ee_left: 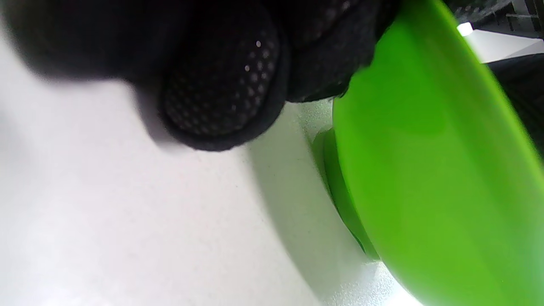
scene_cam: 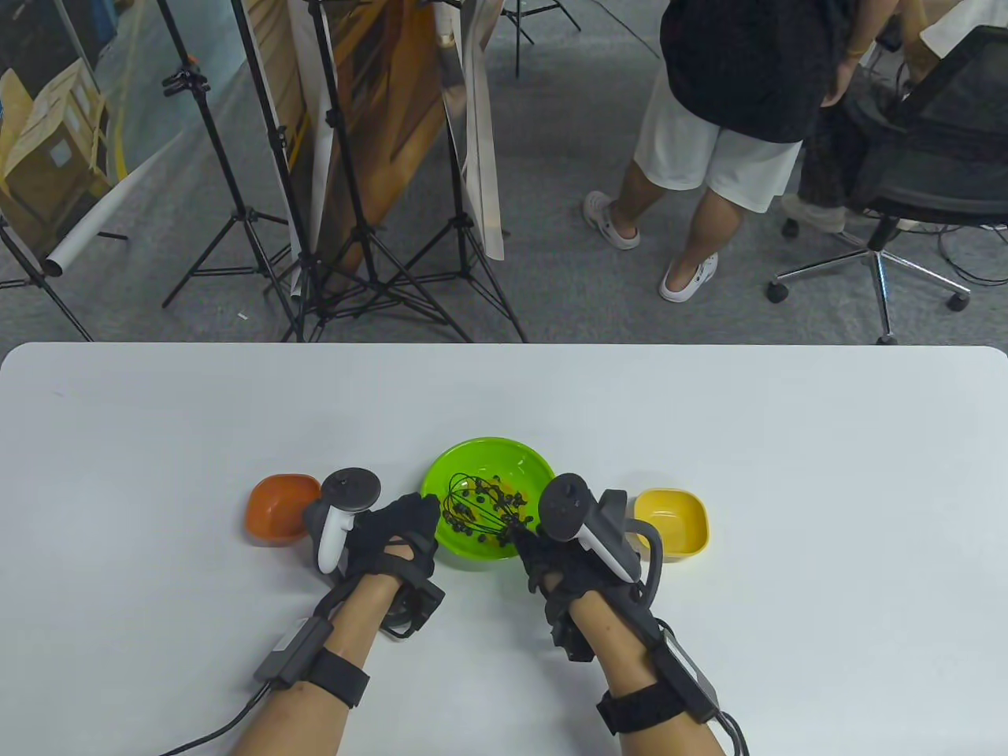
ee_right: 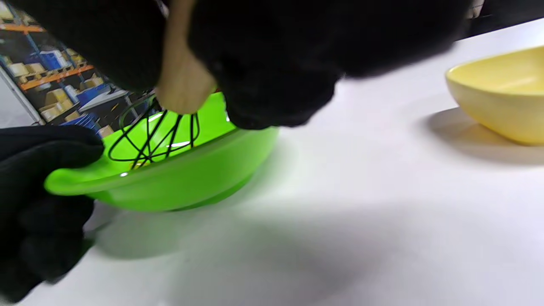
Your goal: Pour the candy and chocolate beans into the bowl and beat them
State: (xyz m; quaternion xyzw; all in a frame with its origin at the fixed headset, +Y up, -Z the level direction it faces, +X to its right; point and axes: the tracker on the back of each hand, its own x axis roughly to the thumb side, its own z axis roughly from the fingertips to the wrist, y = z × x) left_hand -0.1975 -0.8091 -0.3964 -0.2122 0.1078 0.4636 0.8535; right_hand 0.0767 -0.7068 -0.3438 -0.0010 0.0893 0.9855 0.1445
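A green bowl [scene_cam: 488, 455] stands at the table's middle front. Dark chocolate beans and orange candy [scene_cam: 498, 498] lie mixed in it. A black wire whisk [scene_cam: 471, 504] with a wooden handle [ee_right: 183, 85] dips into the bowl among them. My right hand [scene_cam: 529, 543] grips that handle from the bowl's near right side. My left hand [scene_cam: 419, 516] holds the bowl's left rim, thumb on top and fingers [ee_left: 221, 89] under the green bowl's edge [ee_left: 425, 161]. In the right wrist view the whisk wires [ee_right: 148, 140] sit inside the green bowl [ee_right: 191, 174], with my left hand [ee_right: 42, 191] at its rim.
An orange bowl [scene_cam: 277, 508] sits left of my left hand. A yellow bowl [scene_cam: 673, 521] stands right of my right hand, also visible as the yellow bowl [ee_right: 501, 93]. Beyond the table's far edge are light stands, a standing person and an office chair.
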